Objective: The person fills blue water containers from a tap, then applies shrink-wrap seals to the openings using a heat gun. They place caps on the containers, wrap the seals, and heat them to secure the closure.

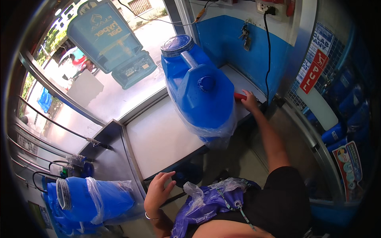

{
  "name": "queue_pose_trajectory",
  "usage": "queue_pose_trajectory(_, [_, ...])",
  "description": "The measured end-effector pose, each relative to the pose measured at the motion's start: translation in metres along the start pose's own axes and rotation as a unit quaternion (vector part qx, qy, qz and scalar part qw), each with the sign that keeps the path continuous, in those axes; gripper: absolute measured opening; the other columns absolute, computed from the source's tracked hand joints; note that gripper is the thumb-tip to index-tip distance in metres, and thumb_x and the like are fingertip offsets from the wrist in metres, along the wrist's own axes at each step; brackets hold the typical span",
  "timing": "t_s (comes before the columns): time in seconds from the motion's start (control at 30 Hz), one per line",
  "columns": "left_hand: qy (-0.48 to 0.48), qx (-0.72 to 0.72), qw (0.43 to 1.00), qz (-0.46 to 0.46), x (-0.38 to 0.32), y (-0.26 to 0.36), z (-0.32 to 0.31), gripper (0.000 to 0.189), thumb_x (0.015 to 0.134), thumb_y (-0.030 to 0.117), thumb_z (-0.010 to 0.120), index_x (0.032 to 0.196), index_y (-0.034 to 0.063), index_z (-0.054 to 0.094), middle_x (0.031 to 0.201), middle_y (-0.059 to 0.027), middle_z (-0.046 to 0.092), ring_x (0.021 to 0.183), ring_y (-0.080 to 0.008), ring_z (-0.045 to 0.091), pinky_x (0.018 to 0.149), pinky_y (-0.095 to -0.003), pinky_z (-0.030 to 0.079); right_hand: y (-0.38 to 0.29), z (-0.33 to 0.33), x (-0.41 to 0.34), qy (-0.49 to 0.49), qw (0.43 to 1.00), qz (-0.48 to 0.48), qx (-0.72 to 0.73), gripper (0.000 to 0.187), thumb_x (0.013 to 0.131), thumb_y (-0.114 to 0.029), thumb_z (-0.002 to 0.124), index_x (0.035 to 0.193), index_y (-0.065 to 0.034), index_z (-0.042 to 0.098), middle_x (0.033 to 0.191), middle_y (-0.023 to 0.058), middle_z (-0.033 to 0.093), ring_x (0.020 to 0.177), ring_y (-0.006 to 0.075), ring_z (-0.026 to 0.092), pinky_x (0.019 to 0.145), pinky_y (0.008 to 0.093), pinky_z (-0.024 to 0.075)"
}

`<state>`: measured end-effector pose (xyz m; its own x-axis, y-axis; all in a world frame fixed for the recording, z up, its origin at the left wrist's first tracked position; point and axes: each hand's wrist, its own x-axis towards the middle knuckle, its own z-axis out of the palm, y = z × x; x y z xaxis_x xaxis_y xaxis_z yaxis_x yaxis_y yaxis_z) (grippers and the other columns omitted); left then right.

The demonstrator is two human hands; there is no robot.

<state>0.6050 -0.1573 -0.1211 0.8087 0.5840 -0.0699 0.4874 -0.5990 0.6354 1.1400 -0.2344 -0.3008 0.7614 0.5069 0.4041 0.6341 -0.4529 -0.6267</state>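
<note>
A large blue plastic water jug (205, 95) with a round lid, a handle and a small cap stands on the white counter (163, 134), its lower part wrapped in clear plastic. Just right of the jug, my right hand (249, 100) has its fingers on a red object (240, 96), mostly hidden behind the jug; whether it grips it, I cannot tell. My left hand (159, 190) is raised in front of the counter's near edge, fingers apart and holding nothing. A purple bag or apron (205, 205) with clear plastic and a patterned cord lies against my body.
More blue jugs (101, 197), partly in plastic, stand at lower left by a steel sink counter (110, 145) with hoses. Keys (245, 37) hang on the blue wall; a black cord (269, 59) runs down from an outlet. A glass door with a red sign (314, 71) is at right.
</note>
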Motion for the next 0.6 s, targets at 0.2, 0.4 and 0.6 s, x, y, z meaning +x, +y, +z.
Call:
queue_pose_trajectory(0.2, [0.06,0.052,0.996,-0.044,0.002,0.02,0.005,0.034,0.085,0.017,0.068,0.117,0.0063,0.063,0.102,-0.015,0.062,0.095,-0.0325,0.06,0.082,-0.0381,0.048,0.035,0.054,0.03,-0.168,0.972,-0.063,-0.149,0.049,0.073,-0.01,0.068,0.12,-0.0085,0.056,0.116,0.0155,0.058,0.109,0.0361,0.057,0.091,0.044,0.0489])
queue_pose_trajectory(0.4, [0.096,0.024,0.993,-0.072,-0.021,0.015,0.008,0.034,0.084,0.014,0.069,0.116,0.0042,0.063,0.103,-0.0154,0.063,0.092,-0.0291,0.063,0.081,-0.0357,0.05,0.033,0.047,0.039,-0.187,0.971,-0.088,-0.123,0.04,0.076,-0.015,0.07,0.113,-0.006,0.058,0.109,0.0175,0.06,0.103,0.0368,0.06,0.085,0.047,0.0492])
queue_pose_trajectory(0.6, [0.152,0.005,0.982,-0.116,-0.05,0.001,-0.011,0.033,0.084,0.015,0.068,0.114,0.0039,0.063,0.1,-0.0154,0.062,0.094,-0.0351,0.059,0.083,-0.0397,0.047,-0.022,-0.034,-0.014,-0.181,0.878,0.176,0.407,0.034,0.086,-0.017,0.066,0.116,-0.0031,0.058,0.1,0.0078,0.065,0.079,0.0176,0.064,0.065,0.0339,0.054])
